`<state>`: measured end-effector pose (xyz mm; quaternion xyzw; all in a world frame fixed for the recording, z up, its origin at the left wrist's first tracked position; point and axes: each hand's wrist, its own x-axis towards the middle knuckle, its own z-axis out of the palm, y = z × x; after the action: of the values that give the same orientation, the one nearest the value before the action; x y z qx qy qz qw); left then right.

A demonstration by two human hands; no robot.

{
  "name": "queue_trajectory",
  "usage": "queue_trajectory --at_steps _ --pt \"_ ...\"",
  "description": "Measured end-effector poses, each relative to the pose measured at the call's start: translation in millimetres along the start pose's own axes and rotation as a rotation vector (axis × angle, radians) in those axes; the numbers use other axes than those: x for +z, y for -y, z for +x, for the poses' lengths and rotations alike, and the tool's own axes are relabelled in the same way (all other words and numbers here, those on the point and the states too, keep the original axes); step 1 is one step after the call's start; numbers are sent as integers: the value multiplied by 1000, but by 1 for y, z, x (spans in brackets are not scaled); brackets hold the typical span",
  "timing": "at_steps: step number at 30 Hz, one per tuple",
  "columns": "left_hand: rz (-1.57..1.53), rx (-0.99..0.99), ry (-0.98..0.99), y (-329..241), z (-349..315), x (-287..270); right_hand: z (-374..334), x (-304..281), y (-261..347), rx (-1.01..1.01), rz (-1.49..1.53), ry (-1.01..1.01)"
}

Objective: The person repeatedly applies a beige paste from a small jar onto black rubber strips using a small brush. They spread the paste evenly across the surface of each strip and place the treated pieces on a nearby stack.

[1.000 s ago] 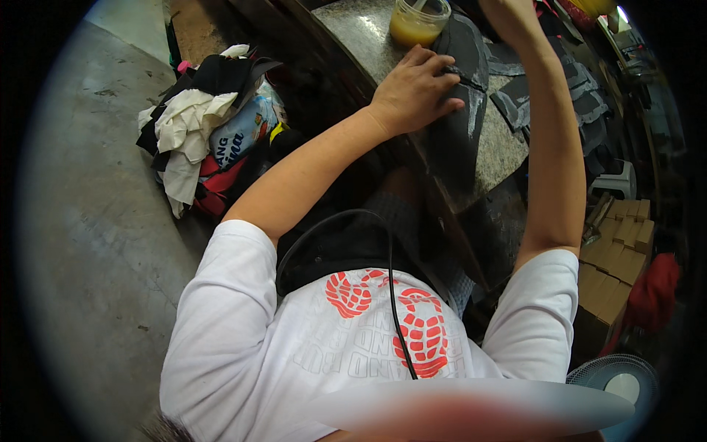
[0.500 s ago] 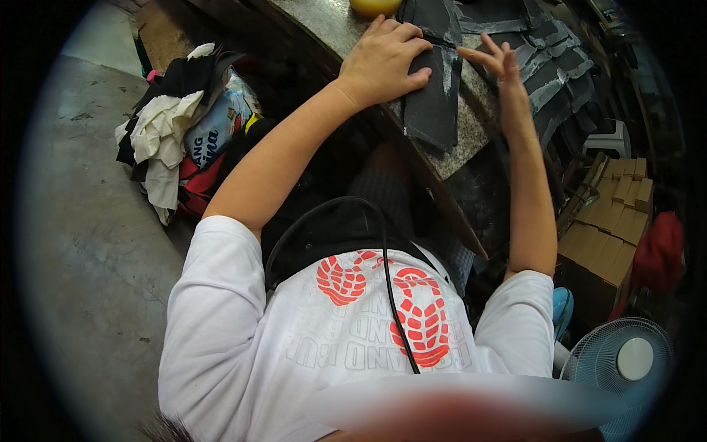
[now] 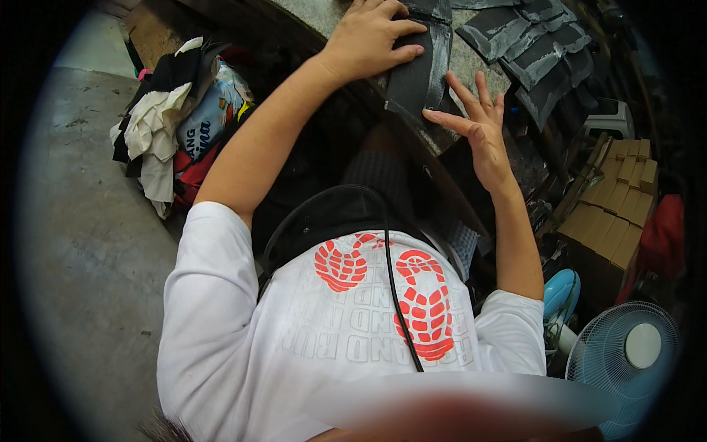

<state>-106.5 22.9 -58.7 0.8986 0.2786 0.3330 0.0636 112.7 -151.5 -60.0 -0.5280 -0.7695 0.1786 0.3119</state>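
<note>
The left hand [image 3: 370,38] rests spread on a dark flat piece [image 3: 409,77]; the right hand [image 3: 480,132], also spread, has one fingertip by its edge, perhaps touching. The piece should be light and bendable, best held by its plain side, not the pale band [image 3: 440,62]. More dark pieces [image 3: 557,74] crowd the desk [image 3: 309,16] beyond the right hand.

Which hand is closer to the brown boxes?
Right. The right hand is up and left of the brown boxes; the left hand is farther left, touching a dark flat piece.
</note>
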Motion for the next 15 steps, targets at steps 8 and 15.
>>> queue_trajectory --at_steps 8,15 --pt "67 -67 170 -12 -14 -4 -15 -19 8 135 197 -81" --pt "114 -119 104 -27 -13 5 -26 11 26 157 -236 -102"
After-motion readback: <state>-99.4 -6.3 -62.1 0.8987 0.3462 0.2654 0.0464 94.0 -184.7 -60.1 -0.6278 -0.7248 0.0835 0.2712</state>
